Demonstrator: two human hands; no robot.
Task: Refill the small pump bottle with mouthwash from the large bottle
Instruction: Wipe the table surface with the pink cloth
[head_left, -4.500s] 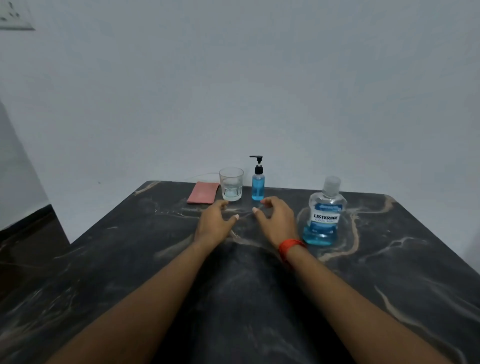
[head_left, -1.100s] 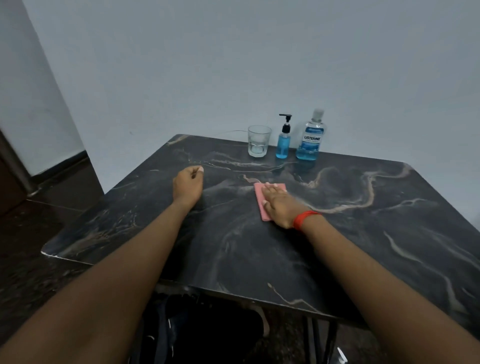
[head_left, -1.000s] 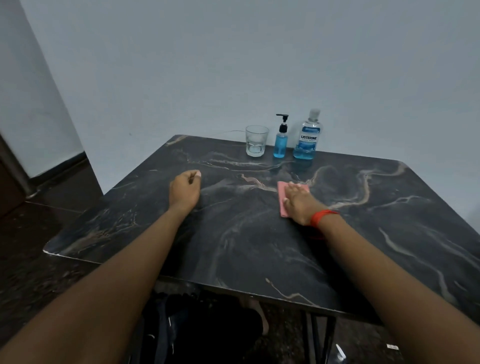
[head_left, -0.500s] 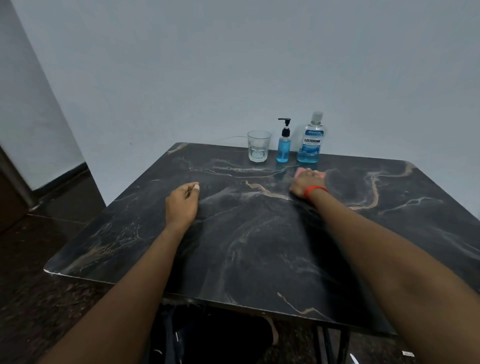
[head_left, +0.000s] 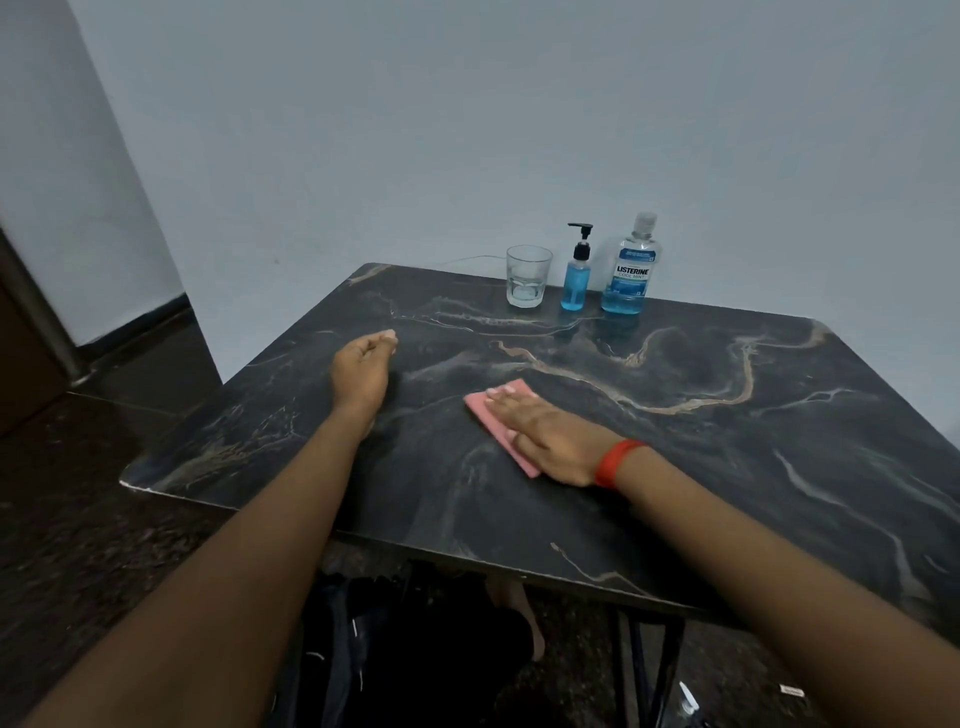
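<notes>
Upper centre-right: one glass (head_left: 528, 283), one small pump bottle (head_left: 575, 278), one large bottle (head_left: 629, 273), in a row. Mid-frame, two hands — left hand (head_left: 362, 370) an empty fist, right hand (head_left: 548, 439) flat, fingers straight, on one pink cloth (head_left: 483, 414).

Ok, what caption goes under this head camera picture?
Right hand presses pink cloth on the table; pump bottle, large bottle and glass stand behind.
</notes>
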